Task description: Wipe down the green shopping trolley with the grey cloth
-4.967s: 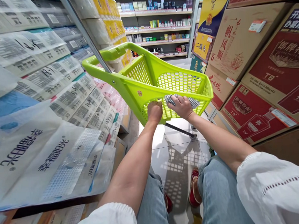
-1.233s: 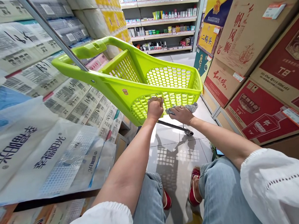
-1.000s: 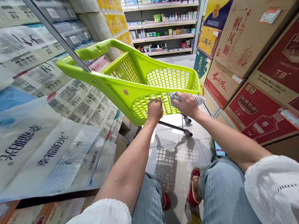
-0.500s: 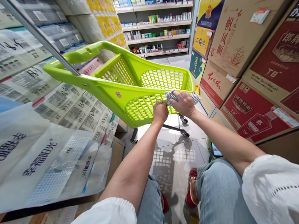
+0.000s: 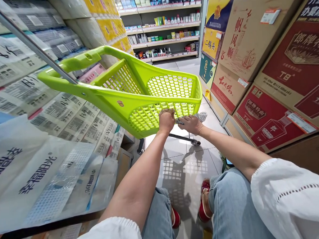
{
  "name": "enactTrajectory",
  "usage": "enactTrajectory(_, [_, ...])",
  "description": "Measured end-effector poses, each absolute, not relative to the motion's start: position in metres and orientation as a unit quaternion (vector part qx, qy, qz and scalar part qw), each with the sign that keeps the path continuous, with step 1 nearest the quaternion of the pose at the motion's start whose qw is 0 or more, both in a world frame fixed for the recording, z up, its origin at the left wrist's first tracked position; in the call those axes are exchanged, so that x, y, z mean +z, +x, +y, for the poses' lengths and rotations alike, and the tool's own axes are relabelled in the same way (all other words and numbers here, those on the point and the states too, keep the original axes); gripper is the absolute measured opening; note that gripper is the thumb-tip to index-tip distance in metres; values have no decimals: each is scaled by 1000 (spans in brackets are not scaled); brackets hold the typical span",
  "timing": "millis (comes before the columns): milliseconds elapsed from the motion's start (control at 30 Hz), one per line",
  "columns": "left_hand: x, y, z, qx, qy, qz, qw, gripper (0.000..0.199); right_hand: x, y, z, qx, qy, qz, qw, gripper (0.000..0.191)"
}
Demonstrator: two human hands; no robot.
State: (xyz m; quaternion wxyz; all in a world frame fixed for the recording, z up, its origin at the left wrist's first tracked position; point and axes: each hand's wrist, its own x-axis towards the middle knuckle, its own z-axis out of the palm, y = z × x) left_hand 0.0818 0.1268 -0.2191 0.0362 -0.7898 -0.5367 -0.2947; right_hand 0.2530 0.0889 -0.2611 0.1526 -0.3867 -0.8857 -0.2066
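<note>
A lime-green shopping cart (image 5: 115,97) stands across the aisle, with its grid side toward me. My left hand (image 5: 166,119) is closed at the lower part of that side, its fingers curled on the lattice. Just to its right, my right hand (image 5: 190,125) presses a striped grey-and-white cloth (image 5: 201,117) against the lower side of the basket. The cloth sticks out beyond the fingers on the right. Nothing shows inside the basket.
Packaged paper goods (image 5: 61,107) are stacked along the left. Liquor cartons (image 5: 267,116) line the right. Shelves of small bottles and tubes (image 5: 164,25) stand at the back. My knees and red shoes (image 5: 204,203) are below, on the tiled floor (image 5: 184,175).
My right hand has moved down and slightly left with the cloth, from near the rim to the lower grid. The whole view has shifted a little, with the cart now further left.
</note>
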Motion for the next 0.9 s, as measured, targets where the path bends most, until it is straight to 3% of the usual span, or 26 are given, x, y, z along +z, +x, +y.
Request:
enactTrajectory(267, [-215,81,125,-289,-799,-526,27,36,-184,251,98,-291,-464,-795,260,29])
enactTrajectory(367, [-215,81,125,-291,-797,-529,27,38,-179,253,100,-302,-471,-778,286,28])
enactTrajectory(533, [-216,81,126,-277,-797,-535,35,33,-221,251,98,-282,-443,-825,209,27])
enactTrajectory(700, [-216,82,126,-292,-787,-542,35,40,-259,251,86,-193,-430,-875,113,31])
enactTrajectory(900, [-216,83,125,-287,-787,-544,48,40,-249,254,85,-177,-426,-880,115,32])
